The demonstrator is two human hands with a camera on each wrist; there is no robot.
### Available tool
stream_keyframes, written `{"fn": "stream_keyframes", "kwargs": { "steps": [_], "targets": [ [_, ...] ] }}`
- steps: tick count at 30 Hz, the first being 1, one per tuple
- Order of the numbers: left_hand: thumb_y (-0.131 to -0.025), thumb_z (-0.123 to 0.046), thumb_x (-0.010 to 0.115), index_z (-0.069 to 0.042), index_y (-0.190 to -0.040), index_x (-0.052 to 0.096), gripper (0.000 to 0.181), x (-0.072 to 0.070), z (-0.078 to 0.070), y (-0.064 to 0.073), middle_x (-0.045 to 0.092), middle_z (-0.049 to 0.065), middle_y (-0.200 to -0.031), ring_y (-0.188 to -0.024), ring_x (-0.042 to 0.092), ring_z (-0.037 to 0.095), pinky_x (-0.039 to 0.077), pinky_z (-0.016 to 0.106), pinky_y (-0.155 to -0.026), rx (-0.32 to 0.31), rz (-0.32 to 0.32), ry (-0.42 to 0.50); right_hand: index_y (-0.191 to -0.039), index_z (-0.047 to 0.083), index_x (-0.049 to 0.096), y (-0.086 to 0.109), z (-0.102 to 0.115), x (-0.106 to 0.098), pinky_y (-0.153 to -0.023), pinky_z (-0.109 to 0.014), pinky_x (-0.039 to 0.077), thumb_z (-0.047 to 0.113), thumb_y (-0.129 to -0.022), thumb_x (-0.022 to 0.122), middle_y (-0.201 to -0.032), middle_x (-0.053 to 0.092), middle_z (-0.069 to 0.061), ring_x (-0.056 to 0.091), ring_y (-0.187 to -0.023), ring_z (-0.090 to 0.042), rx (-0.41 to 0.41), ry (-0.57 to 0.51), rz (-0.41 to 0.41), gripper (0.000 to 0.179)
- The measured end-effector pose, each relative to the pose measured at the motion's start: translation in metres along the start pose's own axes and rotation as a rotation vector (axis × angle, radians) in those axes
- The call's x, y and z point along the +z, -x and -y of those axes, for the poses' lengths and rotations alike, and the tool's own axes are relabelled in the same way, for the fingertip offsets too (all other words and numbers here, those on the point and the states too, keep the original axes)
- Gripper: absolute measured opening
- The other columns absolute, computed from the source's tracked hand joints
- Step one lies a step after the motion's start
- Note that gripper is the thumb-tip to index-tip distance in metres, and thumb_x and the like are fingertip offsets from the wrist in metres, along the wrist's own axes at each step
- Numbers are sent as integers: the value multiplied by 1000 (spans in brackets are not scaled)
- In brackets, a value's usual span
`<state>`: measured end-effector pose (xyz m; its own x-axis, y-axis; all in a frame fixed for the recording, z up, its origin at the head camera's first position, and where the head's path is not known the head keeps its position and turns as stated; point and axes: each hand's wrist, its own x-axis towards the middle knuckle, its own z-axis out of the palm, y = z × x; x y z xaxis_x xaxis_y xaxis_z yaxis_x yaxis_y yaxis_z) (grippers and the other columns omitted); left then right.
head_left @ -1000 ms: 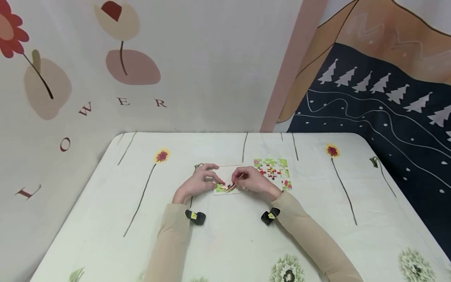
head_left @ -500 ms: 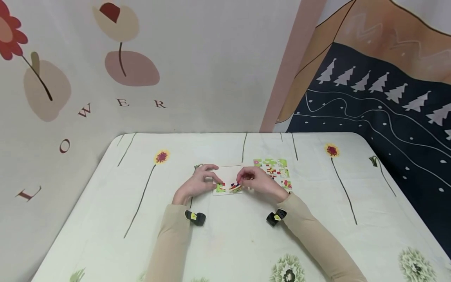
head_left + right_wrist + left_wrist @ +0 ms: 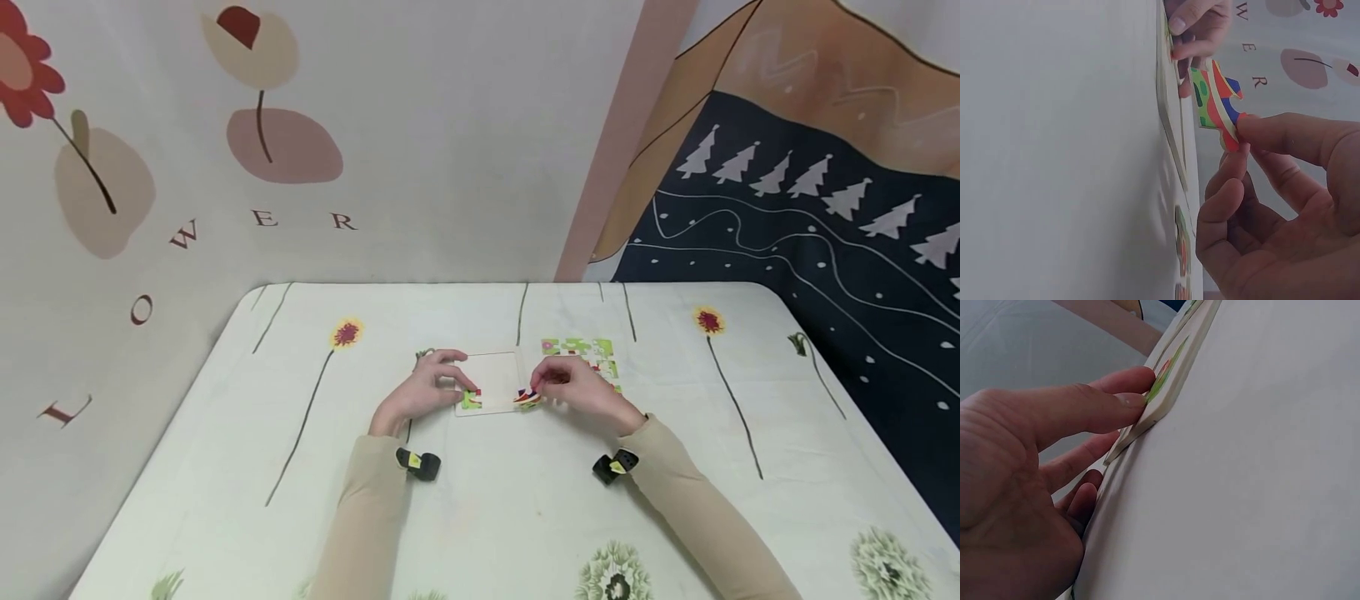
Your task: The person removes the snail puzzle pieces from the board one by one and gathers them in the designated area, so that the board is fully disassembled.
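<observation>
My right hand [image 3: 579,388] pinches a jigsaw piece [image 3: 1216,103] between thumb and index finger. Red, blue, cream and green print covers that piece, and it is raised beside the right edge of a white framed puzzle board [image 3: 493,368]. On the board's near left corner lies a green and red corner piece [image 3: 472,400]. The thumb and index fingertips of my left hand [image 3: 422,392] press there, seen closely in the left wrist view, while its other fingers lie along the board's left edge.
Several loose jigsaw pieces [image 3: 581,345] lie in rows to the right of the board, partly hidden behind my right hand. A flower-printed white cloth [image 3: 480,500] covers the table. Printed curtains [image 3: 450,167] rise behind the far edge.
My right hand has moved right with the pinched jigsaw piece, from over the board's near part to its right edge, baring more of the board. My left hand has stayed in place.
</observation>
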<state>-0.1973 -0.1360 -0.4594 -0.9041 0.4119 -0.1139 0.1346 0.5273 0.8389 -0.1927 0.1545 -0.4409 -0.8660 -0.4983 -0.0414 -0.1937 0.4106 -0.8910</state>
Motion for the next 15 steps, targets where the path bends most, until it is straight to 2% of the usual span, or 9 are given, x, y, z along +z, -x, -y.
{"fn": "stream_keyframes", "kwargs": {
  "steps": [8,15],
  "targets": [
    [-86,1,68,-10,-95,78,17,0,2,0,43,14,-151,-147,19,42,16,67,-115,42,1,-10,-97,-3,68,11,-6,-14,-68,-21,47,-2,-90,62,-92,67,-16,57,-78,-9,25,11,-47,10],
    [-86,1,68,-10,-94,78,17,1,3,0,43,13,-151,-147,19,41,17,66,-115,41,-1,-13,-98,-4,69,19,-14,-25,-72,-21,48,1,-91,65,-95,69,-19,59,-78,-7,41,16,-57,10]
  ]
}}
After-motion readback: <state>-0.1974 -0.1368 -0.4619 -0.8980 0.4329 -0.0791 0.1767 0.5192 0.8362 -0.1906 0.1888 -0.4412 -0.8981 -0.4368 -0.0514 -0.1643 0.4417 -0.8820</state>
